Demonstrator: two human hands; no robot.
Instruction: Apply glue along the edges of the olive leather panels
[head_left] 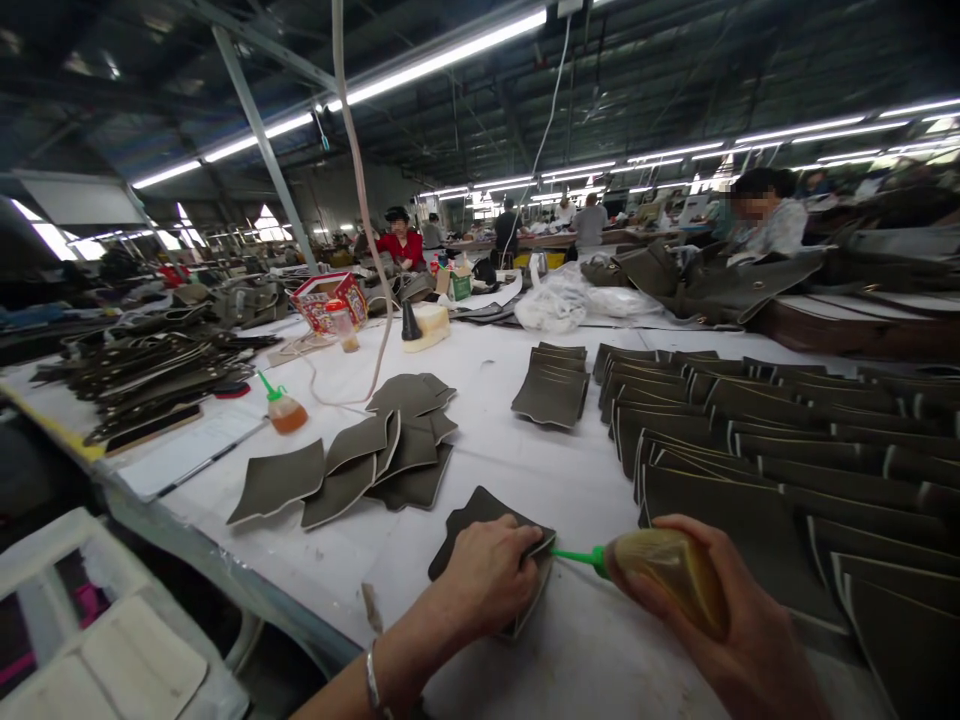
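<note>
- Left hand [491,575]: bent fingers press on a smooth, dark olive panel [476,515] with a notched outline, near the tabletop [491,450]'s near edge; whether it pinches the panel, I cannot tell.
- Right hand [739,610]: wrapped around a translucent, rounded squeeze bottle [671,570] holding amber liquid, its thin green nozzle at the panel's edge.
- Similar leather-like panels [712,500], pale-edged, overlap in rows toward the tabletop's right edge.
- Toward its far edge, a red patterned box [330,300] bears print too small to read.
</note>
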